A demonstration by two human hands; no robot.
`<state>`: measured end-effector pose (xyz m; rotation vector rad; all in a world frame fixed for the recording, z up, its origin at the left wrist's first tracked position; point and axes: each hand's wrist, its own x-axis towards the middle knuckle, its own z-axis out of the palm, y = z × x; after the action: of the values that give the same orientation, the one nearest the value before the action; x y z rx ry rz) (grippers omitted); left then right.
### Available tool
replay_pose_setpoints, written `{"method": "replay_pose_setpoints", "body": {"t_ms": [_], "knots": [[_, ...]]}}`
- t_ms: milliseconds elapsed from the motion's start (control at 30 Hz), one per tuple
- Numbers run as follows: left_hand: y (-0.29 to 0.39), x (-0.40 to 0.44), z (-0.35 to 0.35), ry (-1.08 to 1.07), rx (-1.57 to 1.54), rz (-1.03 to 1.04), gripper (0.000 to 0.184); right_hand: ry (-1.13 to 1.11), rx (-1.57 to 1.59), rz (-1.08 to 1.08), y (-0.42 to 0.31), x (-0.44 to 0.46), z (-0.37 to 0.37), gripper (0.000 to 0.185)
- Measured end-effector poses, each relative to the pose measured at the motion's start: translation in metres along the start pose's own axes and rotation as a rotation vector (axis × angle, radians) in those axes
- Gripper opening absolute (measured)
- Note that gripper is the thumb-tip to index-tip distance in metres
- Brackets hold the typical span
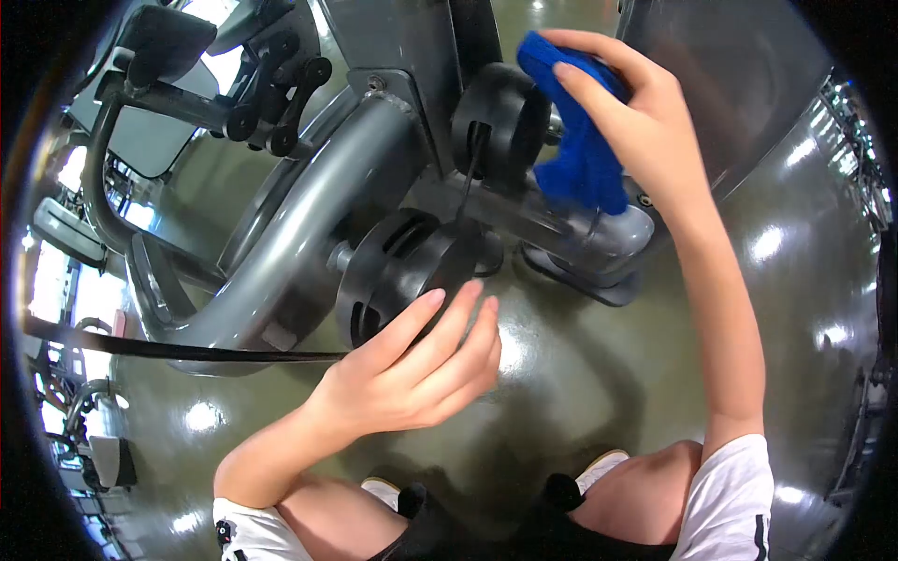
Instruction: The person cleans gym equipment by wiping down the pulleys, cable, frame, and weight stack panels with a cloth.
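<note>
A bunched blue cloth (585, 164) hangs from my right hand (650, 117), pinched between thumb and fingers. It is beside the upper black pulley wheel (500, 122) and above a grey horizontal bar of the gym machine. My left hand (412, 369) has its fingers stretched out and somewhat apart, holding nothing. Its fingertips are at the lower edge of the lower black pulley wheel (402, 266); whether they touch it, I cannot tell. Between the two wheels runs a thin dark cable (466, 192).
A thick grey frame tube (318, 201) slopes down on the left. A black belt (187, 351) stretches left from the lower wheel. Upper left are a padded seat (168, 42) and levers. A foot plate (589, 276) stands on the shiny floor (580, 374).
</note>
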<state>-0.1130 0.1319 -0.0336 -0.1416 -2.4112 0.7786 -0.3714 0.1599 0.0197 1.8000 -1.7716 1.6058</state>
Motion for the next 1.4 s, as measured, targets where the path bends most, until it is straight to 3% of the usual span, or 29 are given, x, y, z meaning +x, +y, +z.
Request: {"method": "replay_pose_setpoints", "body": {"t_ms": [67, 133, 200, 267, 467, 533, 800, 1000, 1033, 1133, 1300, 1400], "knots": [[-0.002, -0.004, 0.007, -0.003, 0.052, 0.028, 0.003, 0.066, -0.173, -0.167, 0.016, 0.008, 0.022, 0.028], [-0.004, -0.005, 0.009, -0.004, 0.1, 0.066, 0.004, 0.013, -0.364, -0.139, 0.01, 0.004, 0.038, 0.029], [-0.005, -0.005, 0.009, 0.024, 0.116, 0.081, 0.004, 0.101, -0.354, -0.169, 0.011, -0.003, 0.045, 0.027], [-0.006, -0.005, 0.009, 0.014, 0.125, 0.091, 0.004, 0.111, -0.329, -0.332, 0.01, -0.012, 0.044, 0.025], [-0.009, -0.011, 0.015, 0.024, 0.119, 0.125, 0.006, -0.052, -0.4, -0.581, 0.02, -0.053, 0.056, 0.031], [-0.009, -0.011, 0.014, 0.014, 0.108, 0.119, 0.005, -0.105, -0.403, -0.691, 0.029, -0.061, 0.056, 0.041], [-0.009, -0.012, 0.013, -0.012, 0.081, 0.107, 0.005, -0.18, -0.371, -0.957, 0.05, -0.063, 0.033, 0.024], [-0.006, -0.01, 0.017, 0.046, 0.078, 0.089, 0.006, 0.268, -0.252, -0.521, 0.033, -0.016, 0.021, 0.03], [-0.005, -0.01, 0.017, 0.054, 0.077, 0.082, 0.007, 0.236, -0.206, -0.387, 0.014, -0.016, 0.02, 0.026], [-0.007, -0.008, 0.015, 0.053, 0.071, 0.098, 0.007, 0.239, -0.117, -0.303, 0.025, -0.025, 0.031, 0.027], [-0.008, -0.01, 0.016, 0.045, 0.076, 0.129, 0.009, 0.16, -0.153, -0.15, 0.042, -0.077, 0.073, 0.054], [-0.009, -0.01, 0.017, 0.061, 0.08, 0.14, 0.011, 0.013, -0.111, -0.006, 0.036, -0.116, 0.086, 0.055]]}}
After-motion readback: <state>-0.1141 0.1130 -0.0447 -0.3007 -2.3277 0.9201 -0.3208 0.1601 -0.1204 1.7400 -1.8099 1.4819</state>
